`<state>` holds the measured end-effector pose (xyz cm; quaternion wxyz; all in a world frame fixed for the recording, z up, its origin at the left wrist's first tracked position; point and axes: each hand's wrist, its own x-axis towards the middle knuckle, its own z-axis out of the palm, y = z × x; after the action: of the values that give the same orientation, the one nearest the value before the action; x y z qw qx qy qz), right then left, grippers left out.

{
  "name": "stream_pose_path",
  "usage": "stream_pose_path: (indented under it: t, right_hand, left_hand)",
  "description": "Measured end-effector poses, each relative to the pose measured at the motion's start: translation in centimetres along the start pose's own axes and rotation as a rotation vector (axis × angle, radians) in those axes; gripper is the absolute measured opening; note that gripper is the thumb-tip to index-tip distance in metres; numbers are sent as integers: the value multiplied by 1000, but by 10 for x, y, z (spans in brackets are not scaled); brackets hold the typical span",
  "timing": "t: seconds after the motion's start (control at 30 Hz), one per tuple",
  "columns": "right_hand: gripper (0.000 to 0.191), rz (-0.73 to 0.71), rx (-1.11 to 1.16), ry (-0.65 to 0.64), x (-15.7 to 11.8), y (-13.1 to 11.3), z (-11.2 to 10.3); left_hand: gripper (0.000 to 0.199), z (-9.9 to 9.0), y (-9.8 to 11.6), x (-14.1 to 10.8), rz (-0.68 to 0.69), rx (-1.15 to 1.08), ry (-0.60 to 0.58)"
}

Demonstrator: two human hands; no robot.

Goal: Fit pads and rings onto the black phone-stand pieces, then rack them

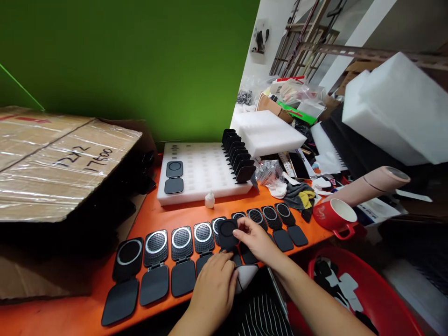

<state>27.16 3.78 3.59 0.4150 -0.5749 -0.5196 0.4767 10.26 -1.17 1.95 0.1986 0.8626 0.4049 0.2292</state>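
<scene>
A row of hinged black pads (156, 247) with silver rings lies unfolded along the front of the orange table. Near the row's middle, a black square pad (227, 229) with a dark round ring is raised above the others. My right hand (255, 238) pinches its right edge between thumb and fingers. My left hand (215, 280) is closed at the lower edge of the same pad, its fingertips bent and partly hidden. A smooth pale grey object (247, 276) sits by my left thumb; its kind is unclear.
A white foam block (206, 198) holds one unfolded pad and a row of upright black plates (240, 156). A small white bottle (209, 200) stands before it. Cardboard box (63, 163) at left; red mug (336, 217), pink flask (371, 186) and red basin (381, 289) at right.
</scene>
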Motion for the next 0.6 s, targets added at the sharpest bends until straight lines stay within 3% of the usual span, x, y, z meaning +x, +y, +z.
stream_pose_path:
  t: [0.13, 0.3, 0.6]
  right_hand:
    - [16, 24, -50, -72, 12, 14, 7]
    - [12, -9, -150, -30, 17, 28, 8]
    - [12, -3, -248, -41, 17, 20, 9]
  left_hand:
    - [17, 5, -4, -3, -10, -20, 33]
    - [21, 9, -8, -7, 0, -34, 57]
    - [21, 10, -7, -7, 4, -20, 68]
